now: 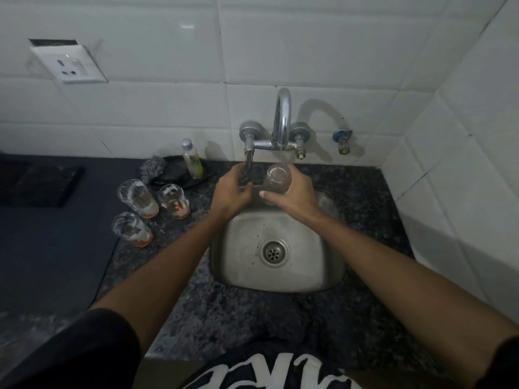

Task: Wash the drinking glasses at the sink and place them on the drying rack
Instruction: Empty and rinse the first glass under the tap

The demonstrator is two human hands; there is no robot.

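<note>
My right hand (292, 196) grips a clear drinking glass (276, 178), tilted with its mouth toward me, over the back of the steel sink (244, 265). My left hand (231, 189) grips the dark tap handle (248, 167) that hangs below the left valve of the wall-mounted faucet (282, 122). Three dirty glasses with orange dregs stand on the counter left of the sink: one at the back left (139, 197), one at the back right (174, 200) and one nearer me (132, 230).
A small bottle of clear liquid (191, 161) and a grey scrubber (153, 169) sit on a dark dish behind the glasses. A dark mat (45, 186) lies far left on the counter. Tiled walls close in behind and on the right. A wall socket (70, 66) is upper left.
</note>
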